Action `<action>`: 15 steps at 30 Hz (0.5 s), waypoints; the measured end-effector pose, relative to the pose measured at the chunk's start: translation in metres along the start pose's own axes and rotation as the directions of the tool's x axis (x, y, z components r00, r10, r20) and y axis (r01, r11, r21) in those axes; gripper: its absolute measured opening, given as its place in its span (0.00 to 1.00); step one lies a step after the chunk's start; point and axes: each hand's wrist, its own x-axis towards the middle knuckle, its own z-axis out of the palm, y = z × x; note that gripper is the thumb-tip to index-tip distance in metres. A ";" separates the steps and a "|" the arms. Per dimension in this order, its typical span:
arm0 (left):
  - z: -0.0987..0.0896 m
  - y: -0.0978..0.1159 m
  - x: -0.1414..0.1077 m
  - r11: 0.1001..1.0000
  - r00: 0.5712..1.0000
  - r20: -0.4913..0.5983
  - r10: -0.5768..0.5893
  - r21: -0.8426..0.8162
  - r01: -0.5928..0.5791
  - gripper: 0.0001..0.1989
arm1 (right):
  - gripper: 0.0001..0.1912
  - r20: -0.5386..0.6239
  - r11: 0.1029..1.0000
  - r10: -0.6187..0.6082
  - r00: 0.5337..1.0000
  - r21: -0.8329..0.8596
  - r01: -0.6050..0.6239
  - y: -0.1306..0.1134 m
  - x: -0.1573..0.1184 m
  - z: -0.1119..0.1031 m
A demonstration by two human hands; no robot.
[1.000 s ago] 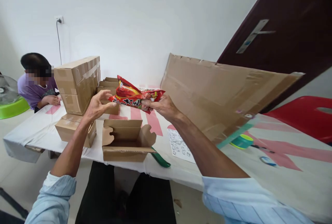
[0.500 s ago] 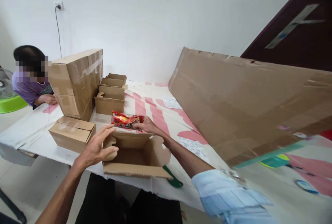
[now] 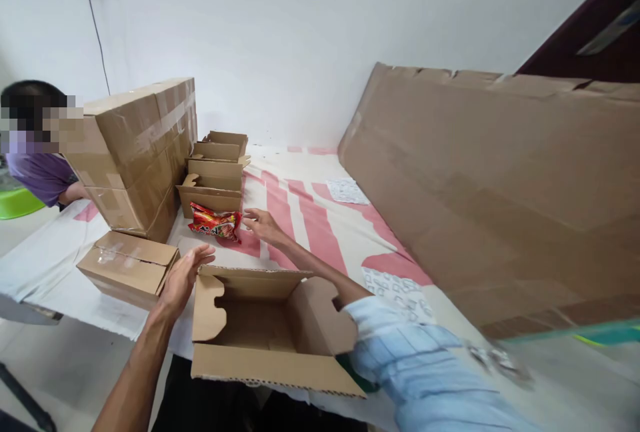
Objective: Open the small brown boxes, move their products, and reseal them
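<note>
An open cardboard box lies at the table's front edge, its flaps spread and its inside bare. Beyond it, a red snack packet rests against the nearest of the small open boxes. My right hand is just right of the packet, fingers apart and holding nothing, the forearm passing over the box's right side. My left hand is between the open box and a closed carton, with its fingers extended and nothing in them.
Large taped cartons stand stacked at the left, with small open boxes beside them. A person in purple leans at the far left. A big cardboard sheet slants across the right. Printed sheets lie on the cloth.
The red packet has left my right hand and now lies farther left by the small boxes. My left hand has come off the open box's flap. The view has shifted right.
</note>
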 end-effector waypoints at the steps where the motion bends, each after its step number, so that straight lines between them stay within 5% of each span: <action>1: 0.001 -0.007 0.006 1.000 0.999 -0.025 -0.020 -0.022 0.020 0.34 | 0.20 -0.033 1.000 0.008 0.999 -0.011 -0.008 0.000 -0.006 -0.009; 5: 0.003 -0.033 0.034 0.989 0.997 -0.060 -0.049 0.137 0.057 0.31 | 0.20 -0.119 0.994 -0.025 0.993 -0.108 0.012 -0.006 -0.055 -0.054; 9: 0.005 -0.048 0.070 0.923 0.998 -0.028 0.053 0.383 -0.039 0.23 | 0.17 -0.141 0.938 -0.149 0.979 -0.333 0.095 -0.003 -0.138 -0.087; 15: 0.025 -0.045 0.116 0.781 0.981 -0.010 0.194 0.607 -0.148 0.29 | 0.15 -0.111 0.762 -0.274 0.955 -0.631 0.145 0.051 -0.246 -0.090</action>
